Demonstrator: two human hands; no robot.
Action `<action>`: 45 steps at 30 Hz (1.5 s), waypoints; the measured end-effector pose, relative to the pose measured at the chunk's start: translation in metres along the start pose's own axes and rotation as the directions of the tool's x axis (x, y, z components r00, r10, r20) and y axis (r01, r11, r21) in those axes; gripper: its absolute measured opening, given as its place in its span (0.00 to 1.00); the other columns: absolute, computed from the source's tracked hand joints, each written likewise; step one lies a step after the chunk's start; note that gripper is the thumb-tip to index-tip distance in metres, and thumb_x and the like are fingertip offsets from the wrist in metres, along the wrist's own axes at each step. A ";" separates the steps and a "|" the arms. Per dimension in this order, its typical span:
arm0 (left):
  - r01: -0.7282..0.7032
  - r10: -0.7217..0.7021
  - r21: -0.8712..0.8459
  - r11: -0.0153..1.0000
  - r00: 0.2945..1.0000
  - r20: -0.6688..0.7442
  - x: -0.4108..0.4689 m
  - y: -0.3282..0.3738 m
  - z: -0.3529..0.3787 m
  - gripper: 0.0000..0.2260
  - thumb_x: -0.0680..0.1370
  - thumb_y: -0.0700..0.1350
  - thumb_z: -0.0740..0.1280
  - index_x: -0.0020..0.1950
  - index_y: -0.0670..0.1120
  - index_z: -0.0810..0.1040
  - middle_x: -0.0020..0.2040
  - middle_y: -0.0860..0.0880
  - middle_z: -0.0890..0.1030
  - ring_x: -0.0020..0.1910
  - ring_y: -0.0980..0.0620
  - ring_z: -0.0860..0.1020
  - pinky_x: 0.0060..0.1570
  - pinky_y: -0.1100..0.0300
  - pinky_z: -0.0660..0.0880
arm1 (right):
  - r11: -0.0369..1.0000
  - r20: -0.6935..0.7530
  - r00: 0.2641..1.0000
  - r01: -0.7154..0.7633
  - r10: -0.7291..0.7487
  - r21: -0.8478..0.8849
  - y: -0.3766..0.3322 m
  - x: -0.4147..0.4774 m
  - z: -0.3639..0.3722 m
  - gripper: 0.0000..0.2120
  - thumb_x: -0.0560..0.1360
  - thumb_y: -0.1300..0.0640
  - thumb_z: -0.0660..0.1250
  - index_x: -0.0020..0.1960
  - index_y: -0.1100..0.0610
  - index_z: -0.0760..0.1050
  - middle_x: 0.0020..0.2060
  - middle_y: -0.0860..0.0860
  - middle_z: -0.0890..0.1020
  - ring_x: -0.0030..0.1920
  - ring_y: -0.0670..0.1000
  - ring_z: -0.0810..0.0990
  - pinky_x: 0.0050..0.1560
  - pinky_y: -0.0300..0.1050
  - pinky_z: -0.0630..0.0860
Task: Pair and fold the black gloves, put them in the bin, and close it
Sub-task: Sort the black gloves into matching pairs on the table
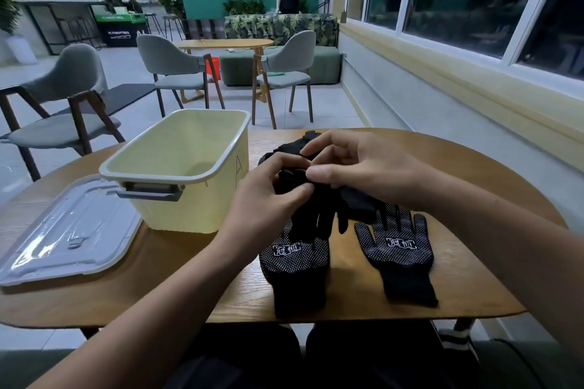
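Left hand (265,199) and right hand (363,164), fingers curled, pinch a black glove (319,208) over the table (196,287) beside the open bin (177,211); grey chairs (170,61) behind.

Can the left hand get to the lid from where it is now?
Probably yes, once freed: the left hand is holding the bunched gloves. The lid lies flat on the table left of the bin, nothing on it, with bare table along the bin's near side.
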State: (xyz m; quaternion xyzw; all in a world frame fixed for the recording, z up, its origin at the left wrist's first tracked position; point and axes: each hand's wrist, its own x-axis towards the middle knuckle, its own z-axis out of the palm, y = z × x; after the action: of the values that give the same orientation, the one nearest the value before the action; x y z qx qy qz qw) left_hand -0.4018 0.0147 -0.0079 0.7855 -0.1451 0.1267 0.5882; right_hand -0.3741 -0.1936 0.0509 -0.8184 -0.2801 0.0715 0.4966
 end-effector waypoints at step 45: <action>-0.282 0.302 0.323 0.903 0.953 -0.013 0.035 0.034 0.015 0.03 0.78 0.48 0.77 0.48 0.51 0.85 0.39 0.55 0.78 0.37 0.57 0.75 0.37 0.65 0.71 | 0.908 -0.091 0.992 -0.038 0.083 0.417 0.033 -0.064 0.032 0.34 0.87 0.41 0.50 0.53 0.69 0.81 0.46 0.66 0.85 0.47 0.67 0.84 0.44 0.53 0.78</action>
State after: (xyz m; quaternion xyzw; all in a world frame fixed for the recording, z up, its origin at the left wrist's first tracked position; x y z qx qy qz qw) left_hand -0.3816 -0.0118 0.0315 0.8347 -0.2204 0.2598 0.4328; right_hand -0.4273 -0.2141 -0.0034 -0.7054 -0.2065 0.1009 0.6705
